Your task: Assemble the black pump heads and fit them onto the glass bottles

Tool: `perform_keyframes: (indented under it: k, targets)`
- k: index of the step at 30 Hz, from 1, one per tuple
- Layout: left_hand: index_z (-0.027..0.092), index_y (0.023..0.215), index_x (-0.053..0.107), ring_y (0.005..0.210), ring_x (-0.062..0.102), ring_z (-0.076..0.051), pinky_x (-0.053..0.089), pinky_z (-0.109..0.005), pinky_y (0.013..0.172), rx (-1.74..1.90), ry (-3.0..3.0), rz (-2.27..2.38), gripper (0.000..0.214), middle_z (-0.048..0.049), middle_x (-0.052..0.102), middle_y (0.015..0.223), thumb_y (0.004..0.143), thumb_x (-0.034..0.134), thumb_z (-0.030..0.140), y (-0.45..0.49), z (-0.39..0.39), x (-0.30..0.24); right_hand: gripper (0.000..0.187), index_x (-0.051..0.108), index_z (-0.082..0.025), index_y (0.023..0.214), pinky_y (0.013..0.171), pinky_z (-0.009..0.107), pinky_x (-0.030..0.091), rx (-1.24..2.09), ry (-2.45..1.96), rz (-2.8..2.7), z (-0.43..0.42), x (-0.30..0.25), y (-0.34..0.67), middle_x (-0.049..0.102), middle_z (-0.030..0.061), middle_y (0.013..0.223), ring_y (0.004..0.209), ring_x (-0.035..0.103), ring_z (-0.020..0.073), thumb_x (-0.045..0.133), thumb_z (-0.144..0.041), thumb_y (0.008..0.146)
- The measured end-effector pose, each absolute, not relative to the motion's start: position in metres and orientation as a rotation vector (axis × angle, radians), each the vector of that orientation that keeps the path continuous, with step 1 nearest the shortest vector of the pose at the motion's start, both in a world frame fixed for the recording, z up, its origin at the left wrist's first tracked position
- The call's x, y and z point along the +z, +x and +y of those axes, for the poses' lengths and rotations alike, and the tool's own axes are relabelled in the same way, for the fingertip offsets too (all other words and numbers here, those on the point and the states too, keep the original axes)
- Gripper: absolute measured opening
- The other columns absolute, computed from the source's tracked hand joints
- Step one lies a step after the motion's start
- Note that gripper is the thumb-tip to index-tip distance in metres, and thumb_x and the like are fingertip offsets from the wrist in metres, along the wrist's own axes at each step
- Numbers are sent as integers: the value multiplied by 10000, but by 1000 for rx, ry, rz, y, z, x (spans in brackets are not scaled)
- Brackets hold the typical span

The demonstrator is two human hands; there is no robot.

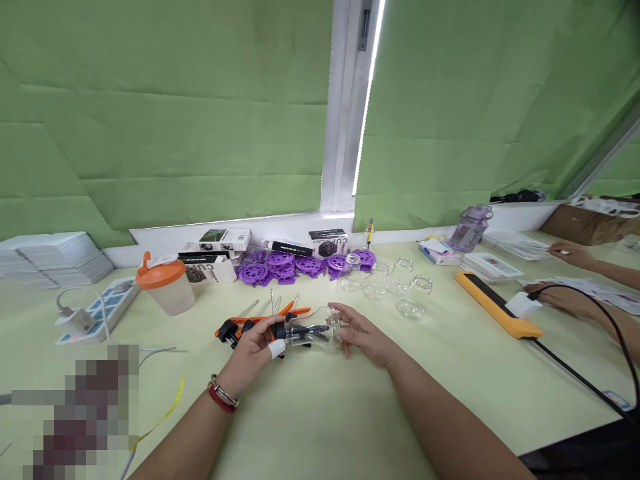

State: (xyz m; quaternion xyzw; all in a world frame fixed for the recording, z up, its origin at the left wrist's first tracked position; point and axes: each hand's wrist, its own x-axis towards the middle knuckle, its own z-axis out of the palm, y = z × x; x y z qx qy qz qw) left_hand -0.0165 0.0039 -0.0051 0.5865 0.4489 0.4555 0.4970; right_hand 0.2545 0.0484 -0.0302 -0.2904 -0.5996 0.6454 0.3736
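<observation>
Over the table's front middle, my left hand (257, 347) is closed round the black end of a clear bottle-shaped vessel (313, 333). A white wrapping covers one of its fingertips. The vessel lies sideways between my hands, with a dark rod-like part inside. At its wider clear end, my right hand (363, 333) grips it with thumb and fingers. Just behind and left of my left hand lie several orange tools (287, 309) with black parts (229, 331) and thin metal rods (263, 307), partly hidden by that hand.
Several clear glass vessels (411, 307) stand at the back right. Purple round plastic parts (281, 261) and cup-holder boxes (213, 269) line the wall. An orange-lidded cup (173, 293) and power strip (113, 303) are left. Another person's hands (560, 298) work beyond the orange power strip (495, 307).
</observation>
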Motion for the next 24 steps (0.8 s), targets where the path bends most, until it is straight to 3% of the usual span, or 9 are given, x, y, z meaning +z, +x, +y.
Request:
perform_keyframes:
  k: [3,5,8,12,15,18,20,24]
  targets:
    - [174,1159,564,751,587,-168,513,-338,716,1094,1431,1066,463,-118,631,1048,744,692,332,-16,3,-5,551,440,-224,1320,500,245,450,1634,-772,-1525,50,-34,253,568,45,868,642,584,135,582,-467,846]
    - [176,1148,573,785,598,-180,506,-327,715,1094,1437,1057,448,-129,630,1086,742,696,321,-16,3,-6,549,457,-190,1309,500,247,447,1637,-787,-1527,51,-34,253,561,28,759,631,571,141,539,-499,863]
    - [176,1144,574,840,611,-203,504,-318,711,1100,1427,1059,453,-135,630,1112,733,706,313,-16,3,-6,562,469,-208,1316,572,274,486,1658,-748,-1541,50,-32,254,582,75,940,776,587,169,577,-488,841]
    - [177,1144,571,834,615,-206,512,-330,705,1107,1418,1067,459,-134,632,1112,730,706,323,-16,4,-5,713,395,-304,1368,610,275,498,1658,-742,-1555,48,-29,256,470,96,1261,887,583,174,722,-396,741]
    - [185,1153,575,805,617,-197,505,-330,712,1095,1433,1057,455,-131,647,1081,737,704,319,-16,4,-6,722,318,-284,1401,557,261,474,1651,-811,-1556,48,-28,255,587,66,1019,709,602,138,659,-456,788]
    - [190,1166,570,821,622,-201,492,-319,715,1085,1437,1026,455,-133,655,1077,747,698,313,-16,4,-6,622,384,-203,1347,491,244,427,1663,-889,-1561,48,-28,253,598,17,732,565,585,133,503,-565,855]
    - [188,1167,569,810,623,-196,488,-314,710,1080,1436,1029,455,-134,653,1085,749,697,316,-16,3,-6,616,417,-181,1321,485,247,416,1698,-887,-1554,48,-26,254,612,34,755,549,585,131,480,-583,858]
    - [189,1142,576,748,610,-171,495,-311,696,1094,1422,1065,447,-121,650,1077,739,706,329,-16,3,-5,771,370,-218,1362,552,273,454,1794,-808,-1540,46,-21,259,592,36,892,601,583,118,725,-451,719]
